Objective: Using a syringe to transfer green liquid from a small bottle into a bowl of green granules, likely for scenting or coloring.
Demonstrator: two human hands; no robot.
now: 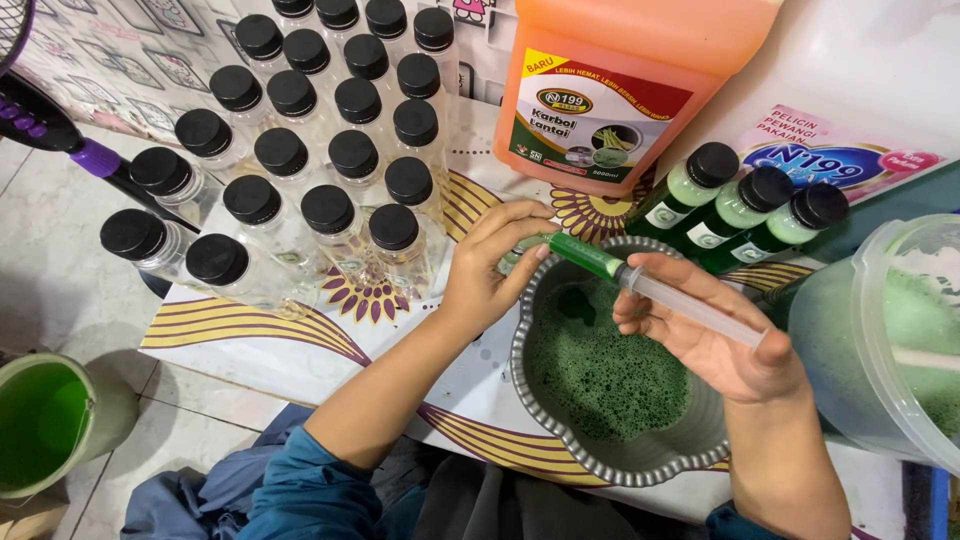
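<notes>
Here my right hand [715, 340] is wrapped around a syringe [640, 285], fingers closed on its clear barrel and the drawn-out plunger running back across my palm. The front of the barrel is full of green liquid. Its long axis slants up and to the left, from my right hand toward my left hand [490, 265], so the tip points away from the grip and meets the left fingers. My left hand is curled shut on a small clear bottle [512, 256], mostly hidden under the fingers, held just over the far rim of the metal bowl [600, 465] of foamy green liquid. The syringe tip sits at the bottle's mouth; I cannot tell whether it is inside. Beyond my left hand stand rows of black-capped empty bottles [300, 150]; beyond the syringe lie three filled green bottles [745, 205].
</notes>
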